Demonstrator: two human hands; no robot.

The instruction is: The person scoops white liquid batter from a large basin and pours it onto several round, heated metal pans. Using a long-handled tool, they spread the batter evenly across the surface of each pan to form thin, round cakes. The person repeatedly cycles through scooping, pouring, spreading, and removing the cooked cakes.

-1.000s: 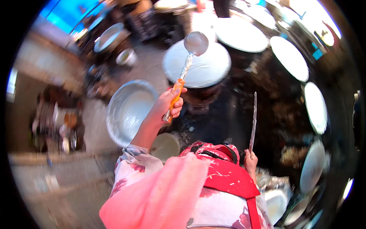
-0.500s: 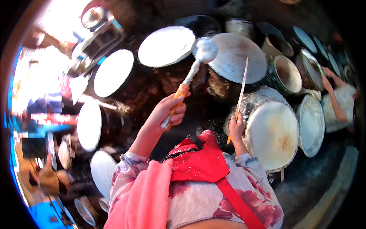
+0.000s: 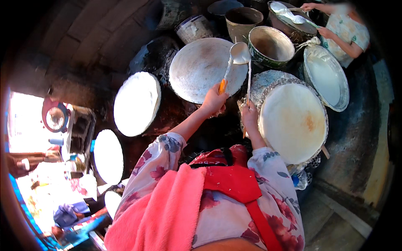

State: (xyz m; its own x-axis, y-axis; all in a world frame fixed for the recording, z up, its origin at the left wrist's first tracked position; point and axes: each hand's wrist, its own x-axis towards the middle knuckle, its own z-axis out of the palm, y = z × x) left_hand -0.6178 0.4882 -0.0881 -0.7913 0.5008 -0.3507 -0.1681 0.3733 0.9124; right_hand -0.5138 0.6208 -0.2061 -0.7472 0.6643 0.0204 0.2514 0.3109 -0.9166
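My left hand (image 3: 215, 100) is closed around the orange handle of a ladle (image 3: 240, 53). Its bowl is coated in white batter and hangs over the right edge of a greyish round griddle (image 3: 199, 71). In my right hand (image 3: 250, 115) is a thin, whitish flat stick (image 3: 249, 81), held upright with its tip beside the ladle's bowl. Right of that hand lies a wide round white sheet (image 3: 289, 123) with a brownish spot, on a crusted, wrapped base. Whether the ladle touches the stick, I cannot tell.
A basin of white liquid (image 3: 324, 77) stands at the right, a deep pot (image 3: 271, 44) beyond the griddle. Another person (image 3: 345, 35) works over a pot at the far right. White discs (image 3: 137, 103) line the left; a fan (image 3: 55, 117) stands farther left.
My view has turned, so the griddle and discs sit differently in it. The ladle has come over the griddle's right edge, close to the stick. Both hands keep their grips.
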